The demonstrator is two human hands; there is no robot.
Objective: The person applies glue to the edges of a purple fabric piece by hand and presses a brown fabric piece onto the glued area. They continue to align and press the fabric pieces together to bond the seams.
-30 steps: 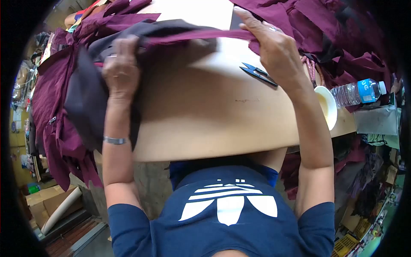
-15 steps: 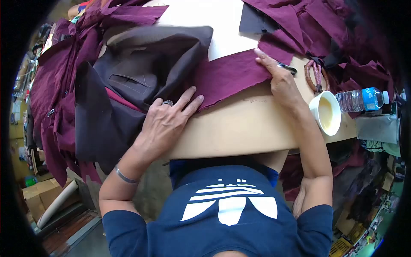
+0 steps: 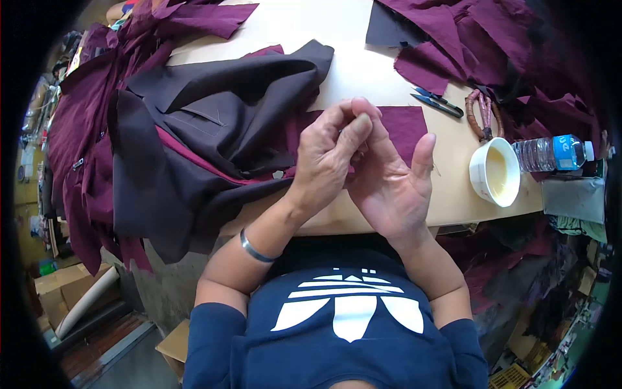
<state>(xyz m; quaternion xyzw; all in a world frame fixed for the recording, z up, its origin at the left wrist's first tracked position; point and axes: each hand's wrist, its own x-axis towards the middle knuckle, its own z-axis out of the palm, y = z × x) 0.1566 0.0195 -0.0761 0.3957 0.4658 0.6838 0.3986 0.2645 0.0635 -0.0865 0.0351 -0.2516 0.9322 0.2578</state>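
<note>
Using the white bowl [image 3: 494, 172] as the landmark: the dark brown cloth [image 3: 188, 188] is spread on the table [image 3: 450, 191] well off to the bowl's left, and its long axis looks to run mostly crosswise, with its right end pointing roughly at the bowl; the left hand [image 3: 326, 155] is the nearer one, raised at that right end, so the bulk of the cloth lies to the left of the fingers; the right hand [image 3: 392, 188] sits between that hand and the bowl, palm up, thumb stuck well out and fingers stretched long; the left one has its thumb and forefinger pinched together right at the right hand's fingertips, and honestly can't tell if there's some tiny bit between them; neither seems to be gripping the cloth; as for looks, it's rumpled, folded over itself, kinda matte, with a slit [image 3: 206, 117] edged in pale stitching and a maroon strip [image 3: 194, 155] slanting across; a flat maroon panel [image 3: 408, 126] peeks out behind the hands, left of the bowl and a bit farther from the person, seemingly part of the same piece, though the hands hide the join; black snips [image 3: 437, 102] lie beyond the bowl, just past the panel, untouched.
</note>
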